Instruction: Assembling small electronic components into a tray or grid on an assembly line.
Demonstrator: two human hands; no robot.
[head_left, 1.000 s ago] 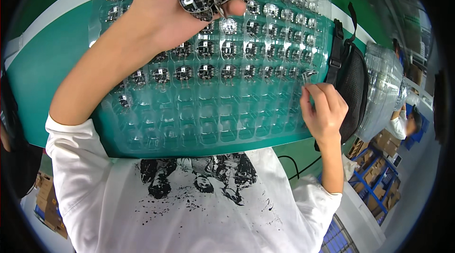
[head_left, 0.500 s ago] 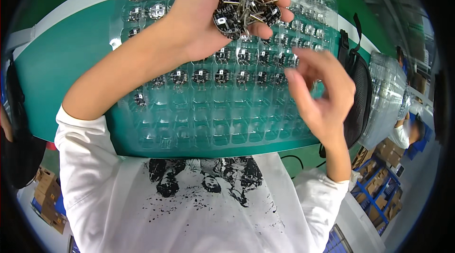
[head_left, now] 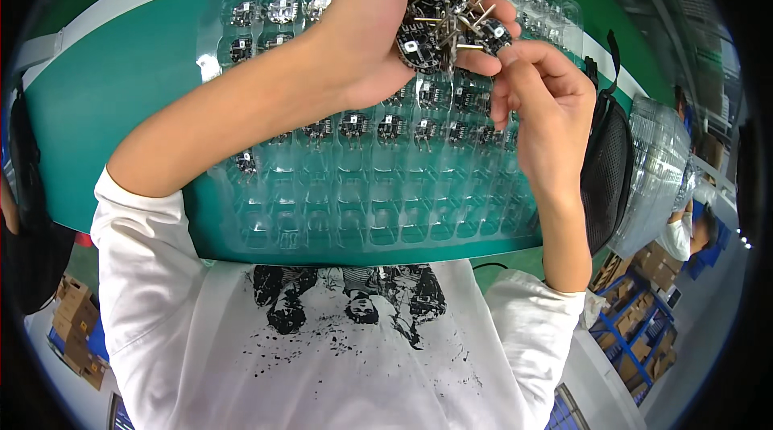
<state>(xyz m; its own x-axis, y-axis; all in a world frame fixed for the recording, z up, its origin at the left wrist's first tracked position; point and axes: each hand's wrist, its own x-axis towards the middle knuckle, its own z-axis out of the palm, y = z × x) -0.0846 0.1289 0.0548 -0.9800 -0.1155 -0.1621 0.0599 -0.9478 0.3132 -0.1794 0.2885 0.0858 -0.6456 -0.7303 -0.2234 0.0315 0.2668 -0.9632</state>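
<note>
My left hand (head_left: 366,39) is cupped around a pile of small black circuit boards (head_left: 435,15) with metal pins sticking out in several directions. At the right side of that pile, the thumb and fingers of my right hand (head_left: 551,104) pinch the edge of one circuit board (head_left: 496,34). Both hands are above a clear plastic tray (head_left: 342,225) with rows of pockets. Boards like these, such as one circuit board (head_left: 354,129), sit in its middle and far rows. The pockets of the nearest rows hold none. My left forearm and hand hide part of the tray.
The tray lies on a green table (head_left: 121,116). To its right are a black mesh bag (head_left: 609,168) and a stack of clear plastic trays (head_left: 656,172). Another person (head_left: 691,233) and blue shelving with cardboard boxes (head_left: 636,321) are farther right.
My right hand has risen from above the tray and closed at the edge of the pile. The left hand and its boards appear slightly farther right and lower.
</note>
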